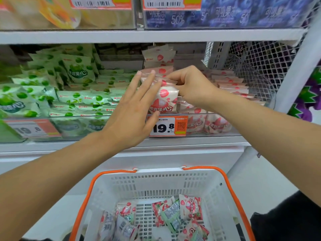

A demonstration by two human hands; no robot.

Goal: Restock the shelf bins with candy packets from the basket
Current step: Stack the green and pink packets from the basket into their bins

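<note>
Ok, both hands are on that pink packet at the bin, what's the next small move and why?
Probably ease the pink packet down into the pink bin and let go: the right hand pinches its top, the left hand steadies it, and it stands above the stacked ones.

Packets your hands are on (pixel 165 100): you're touching white wrappers printed with pink-red fruit and red lettering.
Left bin packets (pixel 78 70): you see white and pale green, dotted with green round fruit.
Price tag (pixel 167 126): white with black digits; an orange block on your right side.
Basket (pixel 173 185): white slotted plastic, orange rim and handles.
Basket packets (pixel 189 206): you have mixed pink-red and green on white.
Upper right packs (pixel 243 13): blue-purple, white lettering.
Mesh panel (pixel 257 66): white diamond lattice.
</note>
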